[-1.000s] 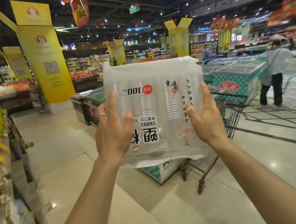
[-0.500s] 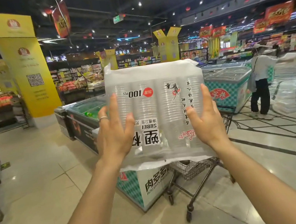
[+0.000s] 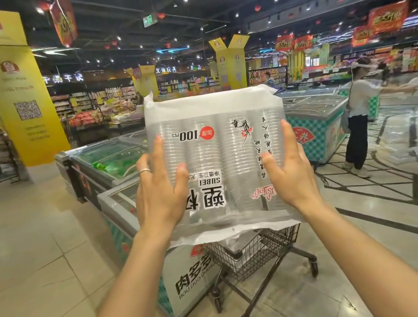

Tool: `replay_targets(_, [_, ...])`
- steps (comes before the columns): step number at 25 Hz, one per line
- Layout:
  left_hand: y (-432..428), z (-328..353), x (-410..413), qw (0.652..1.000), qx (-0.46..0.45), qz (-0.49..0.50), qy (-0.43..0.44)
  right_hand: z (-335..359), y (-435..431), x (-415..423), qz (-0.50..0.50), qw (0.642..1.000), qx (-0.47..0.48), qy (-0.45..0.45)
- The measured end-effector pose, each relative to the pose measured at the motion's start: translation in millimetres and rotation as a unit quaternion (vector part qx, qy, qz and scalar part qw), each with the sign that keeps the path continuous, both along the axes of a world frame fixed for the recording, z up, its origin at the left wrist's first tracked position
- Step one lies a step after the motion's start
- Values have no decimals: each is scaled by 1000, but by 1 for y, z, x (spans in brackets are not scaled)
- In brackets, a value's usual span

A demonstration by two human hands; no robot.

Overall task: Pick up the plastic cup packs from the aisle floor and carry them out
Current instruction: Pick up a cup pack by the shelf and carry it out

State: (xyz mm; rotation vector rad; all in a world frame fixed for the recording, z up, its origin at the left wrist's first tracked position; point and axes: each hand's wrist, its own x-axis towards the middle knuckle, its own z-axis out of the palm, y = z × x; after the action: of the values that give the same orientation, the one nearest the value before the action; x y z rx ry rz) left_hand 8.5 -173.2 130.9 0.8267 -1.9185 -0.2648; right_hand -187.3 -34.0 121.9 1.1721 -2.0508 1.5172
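A clear plastic cup pack [image 3: 222, 140] with upside-down print and a red "100 PCS" mark is held up in front of me at chest height. My left hand [image 3: 160, 192], with a ring on one finger, presses its left side. My right hand [image 3: 290, 173] presses its right side. Both arms are stretched forward. Rows of stacked transparent cups show through the wrap. Whether more packs lie behind this one is hidden.
A wire shopping cart [image 3: 255, 257] stands just below and beyond the pack, beside a chest freezer [image 3: 117, 207] with a teal checked front. More freezers [image 3: 312, 113] lie ahead. A person [image 3: 358, 114] stands at the right. A yellow pillar [image 3: 13, 92] rises at the left.
The view has moved forward and turned; the cart and freezers are closer and lower in view. The pack stays held between both hands in the same grip.
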Motion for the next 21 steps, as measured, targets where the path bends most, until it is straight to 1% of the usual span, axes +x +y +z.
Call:
replay_targets(6, [-66, -19, -110, 1000, 12, -19, 2, -14, -55, -102, -16, 1000, 12, -6])
replay_targets(10, [-133, -32, -187, 999, 26, -28, 6, -23, -112, -170, -9, 1000, 13, -26])
replay_targets(13, [-192, -36, -243, 999, 37, -36, 5, -23, -169, -224, -11, 999, 35, -30])
replay_targets(16, [-242, -38, -285, 998, 42, -36, 3, -22, -218, -267, -13, 998, 54, -32])
replay_targets(21, [-296, -48, -330, 998, 57, -19, -13, -35, -279, -320, 3, 997, 64, -33])
